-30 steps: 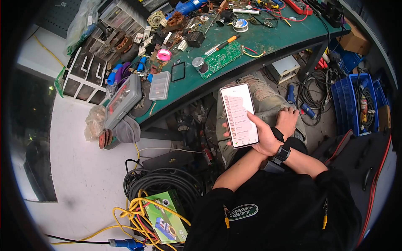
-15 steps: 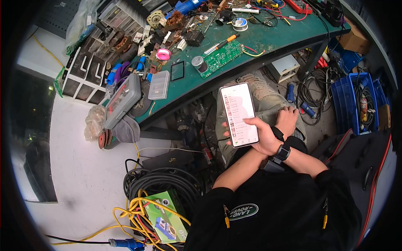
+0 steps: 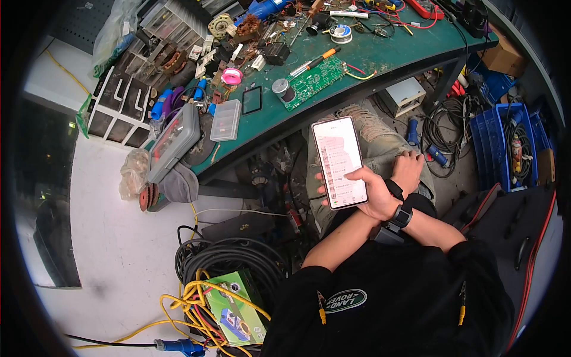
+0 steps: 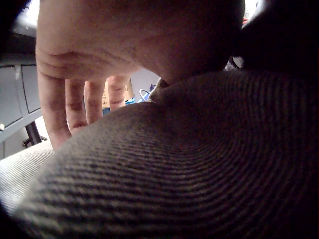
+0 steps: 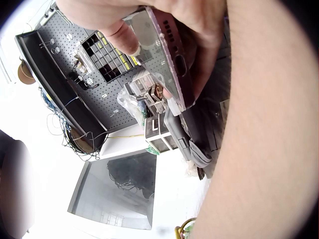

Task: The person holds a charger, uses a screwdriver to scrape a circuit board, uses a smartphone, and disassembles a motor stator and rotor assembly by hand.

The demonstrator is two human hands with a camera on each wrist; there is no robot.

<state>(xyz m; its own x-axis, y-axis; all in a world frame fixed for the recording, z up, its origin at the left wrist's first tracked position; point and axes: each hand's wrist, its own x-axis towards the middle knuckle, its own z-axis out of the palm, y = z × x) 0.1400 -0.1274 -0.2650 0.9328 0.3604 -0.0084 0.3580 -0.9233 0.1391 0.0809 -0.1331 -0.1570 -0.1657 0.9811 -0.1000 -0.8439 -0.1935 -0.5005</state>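
My right hand (image 3: 380, 199) holds a smartphone (image 3: 336, 154) upright over my lap, its lit screen a list of small pictures and text lines. The thumb lies over the screen from the right edge, and fingertips show along the left edge. In the right wrist view the phone's edge (image 5: 175, 57) sits in the curled hand (image 5: 202, 20). My left hand (image 3: 408, 174), its forearm crossing the right one, rests on the knee of faded trousers (image 3: 380, 152). The left wrist view has its fingers (image 4: 75, 102) hanging down over the ribbed-looking cloth (image 4: 174, 164).
Ahead is a green workbench (image 3: 392, 65) with a circuit board (image 3: 315, 84), a solder spool (image 3: 341, 34), a clear case (image 3: 226, 121) and many loose parts. A coiled black hose (image 3: 220, 253) and green box (image 3: 241, 309) lie at lower left, blue crates (image 3: 488, 143) at right.
My right thumb has slid down and a little left across the screen, and the list on the phone has scrolled. The left hand stays on the knee.
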